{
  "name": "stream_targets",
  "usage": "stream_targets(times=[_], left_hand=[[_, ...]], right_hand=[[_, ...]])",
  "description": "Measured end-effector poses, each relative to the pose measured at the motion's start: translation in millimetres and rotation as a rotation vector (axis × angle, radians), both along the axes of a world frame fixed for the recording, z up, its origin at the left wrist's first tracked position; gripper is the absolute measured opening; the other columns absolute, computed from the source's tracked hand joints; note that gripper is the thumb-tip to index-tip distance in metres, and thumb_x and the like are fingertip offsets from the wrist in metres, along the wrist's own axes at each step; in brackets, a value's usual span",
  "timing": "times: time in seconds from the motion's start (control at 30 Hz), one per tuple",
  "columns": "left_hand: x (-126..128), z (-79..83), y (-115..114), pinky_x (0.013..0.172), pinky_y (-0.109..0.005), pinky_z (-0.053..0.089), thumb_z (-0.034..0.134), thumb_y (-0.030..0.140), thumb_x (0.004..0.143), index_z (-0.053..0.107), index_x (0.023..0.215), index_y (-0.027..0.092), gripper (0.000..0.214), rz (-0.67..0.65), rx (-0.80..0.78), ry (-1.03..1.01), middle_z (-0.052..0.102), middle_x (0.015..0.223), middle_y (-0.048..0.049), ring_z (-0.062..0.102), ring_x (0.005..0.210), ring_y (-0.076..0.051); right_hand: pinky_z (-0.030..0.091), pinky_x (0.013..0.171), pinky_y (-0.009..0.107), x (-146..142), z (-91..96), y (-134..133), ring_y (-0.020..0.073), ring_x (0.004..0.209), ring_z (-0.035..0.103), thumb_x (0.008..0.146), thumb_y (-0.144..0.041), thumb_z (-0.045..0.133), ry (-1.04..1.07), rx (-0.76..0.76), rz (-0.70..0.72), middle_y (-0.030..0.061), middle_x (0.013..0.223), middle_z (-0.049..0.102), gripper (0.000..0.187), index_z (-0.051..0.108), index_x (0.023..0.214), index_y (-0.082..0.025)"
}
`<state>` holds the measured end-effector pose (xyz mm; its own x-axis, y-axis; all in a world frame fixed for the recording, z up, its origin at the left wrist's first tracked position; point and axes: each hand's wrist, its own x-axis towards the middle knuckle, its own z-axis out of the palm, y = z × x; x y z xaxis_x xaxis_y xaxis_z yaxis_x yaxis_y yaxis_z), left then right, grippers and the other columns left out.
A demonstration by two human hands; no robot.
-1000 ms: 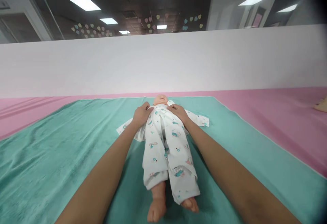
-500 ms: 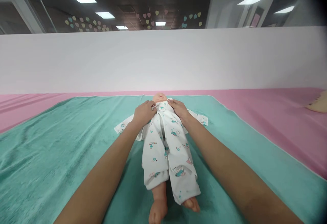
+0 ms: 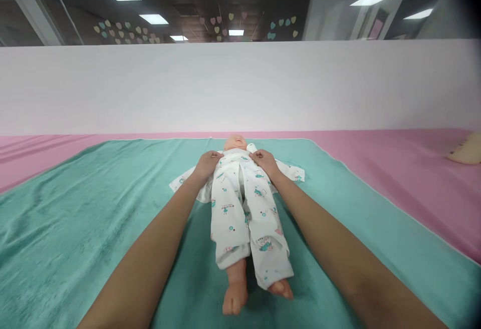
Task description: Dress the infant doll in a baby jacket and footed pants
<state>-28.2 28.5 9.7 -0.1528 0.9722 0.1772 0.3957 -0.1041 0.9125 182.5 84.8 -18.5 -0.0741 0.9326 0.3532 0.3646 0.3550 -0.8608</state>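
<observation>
A baby doll (image 3: pixel 236 142) lies on its back, feet towards me. It wears white printed trousers (image 3: pixel 230 209) and a matching long-sleeved top (image 3: pixel 293 172), whose sleeves stretch out to both sides. At the left of the waistband, my left hand (image 3: pixel 209 162) is closed, pinching the trousers' edge. My right hand (image 3: pixel 264 161) pinches the same waistband on the right, high on the doll's body. Both bare feet (image 3: pixel 235 296) stick out of the trouser legs. Most of the top's front is hidden under the trousers and my hands.
A teal blanket (image 3: pixel 93 209) lies under the doll, over a pink sheet (image 3: pixel 406 169). Behind stands a white wall panel (image 3: pixel 240 88) with dark glass above. A beige object (image 3: pixel 466 149) is at the right edge.
My hands have moved slightly apart, drawing the waistband wide and flat across the doll's body. The trouser legs and feet have shifted a little away from me.
</observation>
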Motion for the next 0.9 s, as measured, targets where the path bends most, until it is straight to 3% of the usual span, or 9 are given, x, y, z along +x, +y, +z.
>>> stream_targets(times=[0.13, 0.23, 0.33, 0.4, 0.5, 0.63, 0.73, 0.9], left_hand=[[2, -15.1, -9, 0.069, -0.029, 0.041, 0.043, 0.033, 0.082, 0.055, 0.084, 0.019, 0.019, 0.130, 0.124, 0.374, 0.064, 0.080, -0.0045, 0.057, 0.076, -0.019], [-5, -28.5, -24, 0.071, -0.032, 0.041, 0.043, 0.026, 0.079, 0.055, 0.085, 0.018, 0.015, 0.087, 0.094, 0.560, 0.065, 0.083, -0.0076, 0.057, 0.080, -0.022], [-11, -34.5, -40, 0.077, -0.035, 0.042, 0.050, 0.023, 0.073, 0.058, 0.080, 0.017, 0.013, -0.007, 0.061, 0.596, 0.066, 0.090, -0.0104, 0.058, 0.090, -0.026], [-10, -33.9, -49, 0.079, -0.035, 0.043, 0.051, 0.025, 0.073, 0.061, 0.081, 0.017, 0.016, -0.090, 0.057, 0.495, 0.067, 0.094, -0.0102, 0.058, 0.094, -0.027], [-2, -30.2, -59, 0.076, -0.035, 0.046, 0.053, 0.027, 0.072, 0.064, 0.087, 0.014, 0.023, -0.182, 0.004, 0.159, 0.069, 0.092, -0.0094, 0.060, 0.092, -0.027], [14, -26.4, -68, 0.073, -0.035, 0.050, 0.062, 0.023, 0.066, 0.065, 0.096, 0.014, 0.032, -0.325, -0.111, -0.300, 0.070, 0.089, -0.0081, 0.063, 0.081, -0.023], [22, -24.9, -71, 0.077, -0.035, 0.050, 0.067, 0.024, 0.064, 0.066, 0.100, 0.017, 0.036, -0.392, -0.099, -0.442, 0.070, 0.094, -0.0069, 0.063, 0.083, -0.022], [24, -24.1, -72, 0.080, -0.033, 0.048, 0.068, 0.021, 0.063, 0.067, 0.098, 0.017, 0.035, -0.303, -0.033, -0.553, 0.071, 0.087, -0.0048, 0.061, 0.087, -0.022]], right_hand=[[0.036, 0.061, 0.026, 12, -8.8, -11, 0.0143, 0.065, 0.048, 0.070, -0.049, 0.056, -0.058, 0.039, -0.021, -0.0008, 0.066, 0.056, 0.030, 0.054, 0.067, -0.019], [0.037, 0.062, 0.026, 28, -16.1, -23, 0.0152, 0.068, 0.050, 0.074, -0.044, 0.051, -0.093, 0.000, 0.065, 0.0008, 0.071, 0.060, 0.026, 0.056, 0.069, -0.019], [0.039, 0.064, 0.027, 42, -19.1, -33, 0.0168, 0.071, 0.054, 0.068, -0.032, 0.055, -0.129, -0.049, 0.163, 0.0031, 0.077, 0.065, 0.017, 0.062, 0.073, -0.017], [0.040, 0.066, 0.028, 46, -17.5, -39, 0.0176, 0.072, 0.056, 0.062, -0.024, 0.056, -0.140, -0.071, 0.222, 0.0035, 0.077, 0.066, 0.016, 0.064, 0.074, -0.016], [0.042, 0.067, 0.029, 46, -13.0, -47, 0.0186, 0.073, 0.056, 0.061, -0.022, 0.055, -0.107, -0.130, 0.311, 0.0026, 0.077, 0.067, 0.019, 0.066, 0.075, -0.015], [0.046, 0.068, 0.031, 39, -10.7, -55, 0.0188, 0.074, 0.059, 0.064, -0.030, 0.061, 0.148, -0.294, 0.429, 0.0026, 0.082, 0.068, 0.029, 0.067, 0.089, -0.019], [0.049, 0.071, 0.034, 36, -11.8, -57, 0.0205, 0.078, 0.061, 0.066, -0.035, 0.065, 0.317, -0.407, 0.501, 0.0037, 0.085, 0.069, 0.035, 0.066, 0.099, -0.022], [0.050, 0.072, 0.035, 36, -13.6, -56, 0.0223, 0.081, 0.063, 0.065, -0.032, 0.069, 0.387, -0.470, 0.529, 0.0045, 0.086, 0.070, 0.039, 0.066, 0.103, -0.023]])
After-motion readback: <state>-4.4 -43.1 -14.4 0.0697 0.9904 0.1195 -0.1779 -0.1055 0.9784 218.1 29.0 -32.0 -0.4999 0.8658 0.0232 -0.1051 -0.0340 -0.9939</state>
